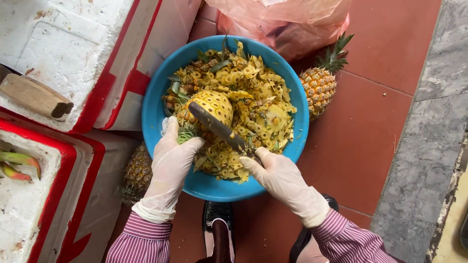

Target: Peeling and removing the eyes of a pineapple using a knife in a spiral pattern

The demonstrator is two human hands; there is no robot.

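Pineapple (209, 108) peeled, knobbly yellow, left hand (171, 163) gripping, right hand (280, 178) holding knife (219, 129)

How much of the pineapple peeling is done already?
Done: the blue basin holds a big pile of peel scraps, and the pineapple in hand is mostly yellow and bare. In hand: the left hand grips its leafy end while the right hand lays the knife across it. Left: two unpeeled pineapples wait on the floor, one beside the basin, one below it.
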